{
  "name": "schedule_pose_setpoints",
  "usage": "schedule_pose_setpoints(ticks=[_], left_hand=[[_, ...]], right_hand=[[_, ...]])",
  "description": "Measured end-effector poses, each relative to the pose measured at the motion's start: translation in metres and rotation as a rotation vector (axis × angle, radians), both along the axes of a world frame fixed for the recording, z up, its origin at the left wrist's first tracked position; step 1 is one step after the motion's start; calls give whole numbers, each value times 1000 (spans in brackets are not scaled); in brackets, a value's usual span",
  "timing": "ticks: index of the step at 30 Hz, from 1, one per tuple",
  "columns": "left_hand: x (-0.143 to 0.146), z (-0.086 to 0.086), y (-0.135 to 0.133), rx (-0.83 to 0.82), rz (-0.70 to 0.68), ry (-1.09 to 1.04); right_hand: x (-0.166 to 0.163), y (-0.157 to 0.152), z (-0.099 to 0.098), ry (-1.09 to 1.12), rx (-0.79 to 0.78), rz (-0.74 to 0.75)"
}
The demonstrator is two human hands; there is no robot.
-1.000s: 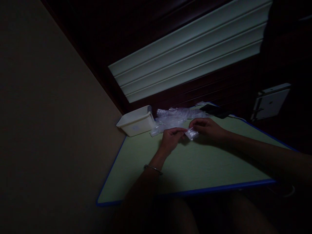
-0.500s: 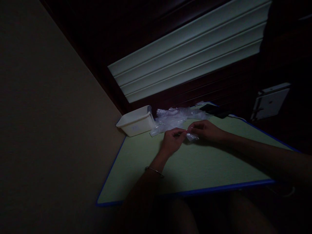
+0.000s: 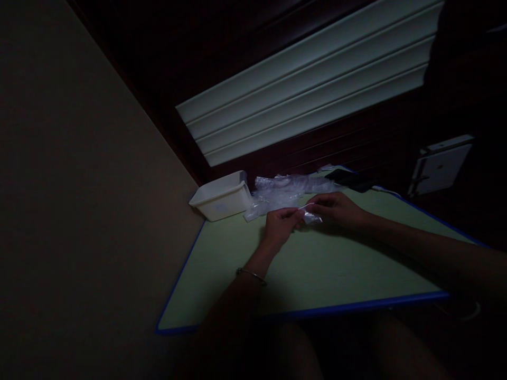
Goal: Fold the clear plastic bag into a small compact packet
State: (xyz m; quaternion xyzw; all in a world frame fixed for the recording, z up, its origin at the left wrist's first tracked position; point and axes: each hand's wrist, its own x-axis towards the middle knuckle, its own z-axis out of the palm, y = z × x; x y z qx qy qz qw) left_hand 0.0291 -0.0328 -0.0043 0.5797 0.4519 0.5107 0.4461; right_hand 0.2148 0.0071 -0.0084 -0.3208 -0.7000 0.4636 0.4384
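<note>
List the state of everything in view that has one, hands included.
Left hand: fingers closed, pinching the small plastic packet
Right hand: fingers closed, pinching it too
Small plastic packet: held by both hands; open or sealed, cannot tell
Clear plastic heap: crumpled, loose on the table
White bin: upright, lidless
Bracelet: worn, left wrist

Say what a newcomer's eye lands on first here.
Probably the pale slatted panel, bright across the dark upper half. Next, the left hand and right hand over the green table, pinching a small shiny plastic piece. Beyond them lies crumpled clear plastic, with a white bin to its left.
</note>
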Motion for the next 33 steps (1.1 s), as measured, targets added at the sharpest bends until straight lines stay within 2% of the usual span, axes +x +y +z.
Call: schedule_pose_setpoints(ticks=[11, 16, 23, 33], left_hand=[[2, -1, 0, -6, 12, -5], [3, -1, 0, 30, 27, 12], [3, -2, 0, 61, 48, 51], [3, -2, 0, 36, 36, 28]], right_hand=[[-1, -1, 3, -21, 28, -25], [-2, -4, 6, -12, 3, 24], [-2, -7, 9, -30, -30, 16], [0, -2, 3, -28, -43, 13]])
